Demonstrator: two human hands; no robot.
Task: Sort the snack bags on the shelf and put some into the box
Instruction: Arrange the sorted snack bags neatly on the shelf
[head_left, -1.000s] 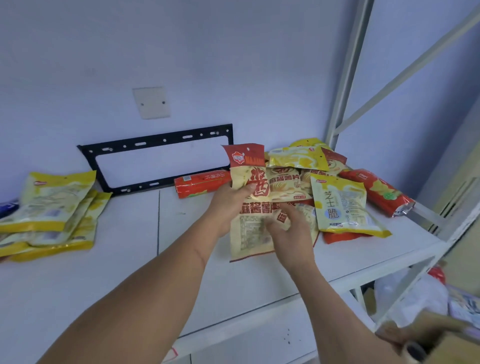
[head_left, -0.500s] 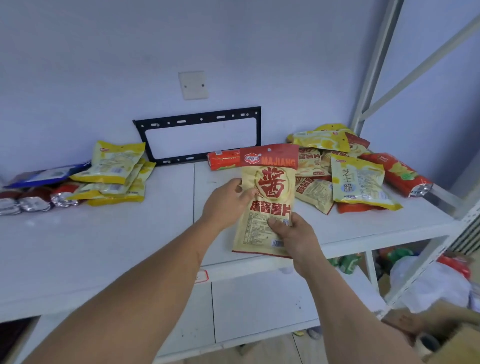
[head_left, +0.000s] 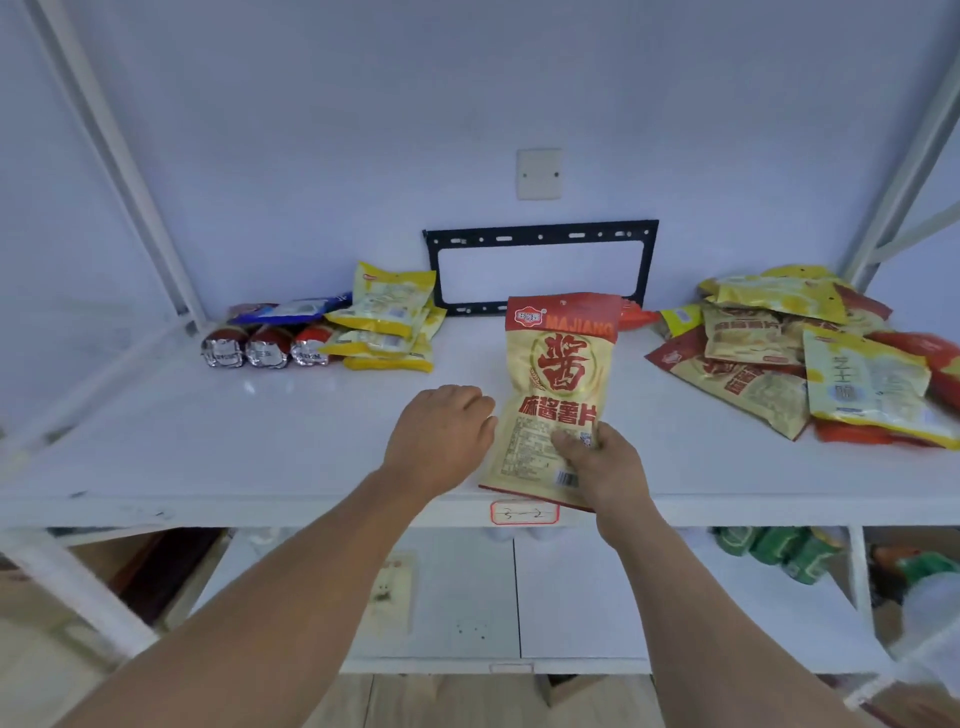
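A beige snack bag (head_left: 563, 364) with a red top and red characters stands upright over the front edge of the white shelf (head_left: 260, 441). My right hand (head_left: 605, 467) grips its lower right corner, thumb on the front. My left hand (head_left: 441, 436) sits just left of the bag with its fingers curled under; whether it holds the bag's edge is hidden. An unsorted pile of beige, yellow and red bags (head_left: 753, 384) lies at the shelf's right. No box shows clearly.
At the back left lie stacked yellow bags (head_left: 387, 312), three red packs with silver ends (head_left: 265, 348) and a blue bag (head_left: 291, 309). A black metal bracket (head_left: 540, 236) leans on the wall. Green packs (head_left: 769, 551) sit on the lower shelf. White frame posts flank both sides.
The beige bag has come out of the right pile and toward the shelf's front middle. My left hand's thumb has slipped off the bag's front. The view has swung left.
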